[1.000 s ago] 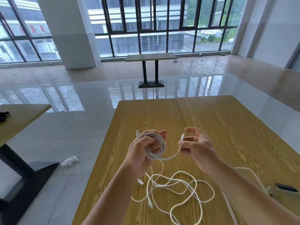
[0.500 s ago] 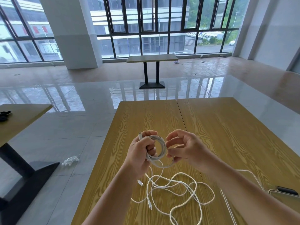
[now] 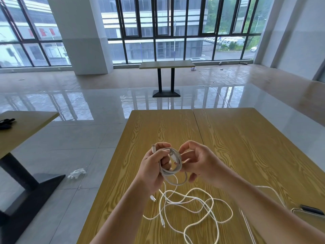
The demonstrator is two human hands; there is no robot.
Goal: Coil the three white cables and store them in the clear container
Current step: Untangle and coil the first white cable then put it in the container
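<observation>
Left hand (image 3: 153, 169) closed around a coiled white cable (image 3: 173, 164), loops bunched in the fist above the wooden table (image 3: 246, 147), one plug (image 3: 153, 148) sticking up past the thumb; right hand (image 3: 198, 162) has fingers curled and pinching at the coil's right side, looks like it is tucking the last end (image 3: 173, 157) through the loops, exact contact partly hidden. Loose white cables (image 3: 193, 205) lie tangled on the table just below the hands, uncoiled, a small connector (image 3: 152, 198) lying at the left of the heap, another thin strand running off to the right toward the clear container (image 3: 299, 211), only its corner showing at the right edge, something dark resting on it. Cable judged light, soft, springy, smooth jacket so a coil likely wants to pop open if grip loosens; best held across the whole bundle of loops, not by the plug, and the plug ends shouldn't be bent hard. First coil nearly done by the look of it, two cables not yet coiled, nothing in container as far as can be seen. No brand, label or readable writing anywhere
</observation>
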